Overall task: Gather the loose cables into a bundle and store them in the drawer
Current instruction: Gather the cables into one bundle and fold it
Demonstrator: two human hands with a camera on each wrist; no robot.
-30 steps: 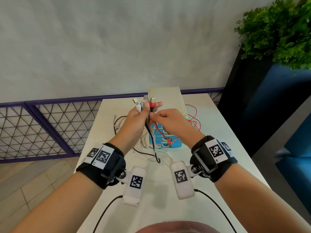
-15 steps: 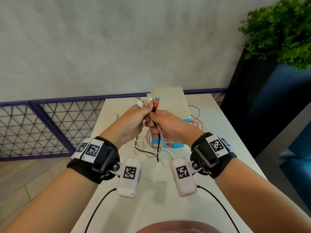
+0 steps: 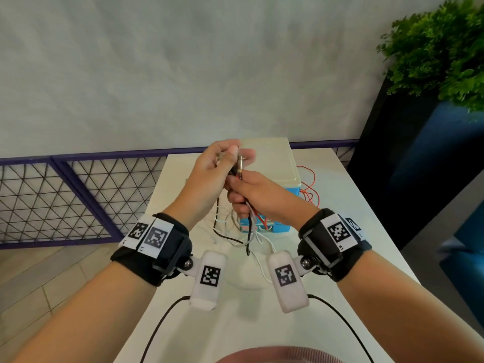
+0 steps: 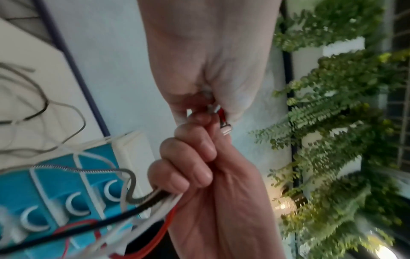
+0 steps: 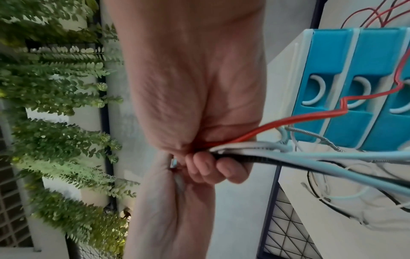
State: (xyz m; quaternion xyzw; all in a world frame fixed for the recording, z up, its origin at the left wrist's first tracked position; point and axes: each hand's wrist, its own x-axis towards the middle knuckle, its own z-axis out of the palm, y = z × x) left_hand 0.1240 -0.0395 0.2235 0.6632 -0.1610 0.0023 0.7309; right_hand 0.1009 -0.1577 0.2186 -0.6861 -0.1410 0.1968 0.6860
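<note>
Several loose cables (image 3: 249,224) in black, white, grey and red hang as one bunch above the white table (image 3: 348,231). My left hand (image 3: 231,158) pinches their connector ends (image 4: 221,115) at the top. Just below it, my right hand (image 3: 241,196) is curled round the bunch (image 5: 310,158); the red cable (image 5: 288,121) runs out past its palm. Behind the hands stands the small drawer unit (image 3: 273,163) with a cream top and blue drawer fronts (image 5: 355,87), all closed. The cables' lower ends trail onto the table in front of it.
More red cable (image 3: 309,188) lies looped on the table to the right of the drawer unit. A purple mesh railing (image 3: 78,195) runs along the left and back. A dark planter with a green plant (image 3: 440,51) stands at the right.
Both hands have lifted the bunch higher and further from me. My right hand slid up and now wraps the cables right under my left hand, whose thumb now covers most of the connectors.
</note>
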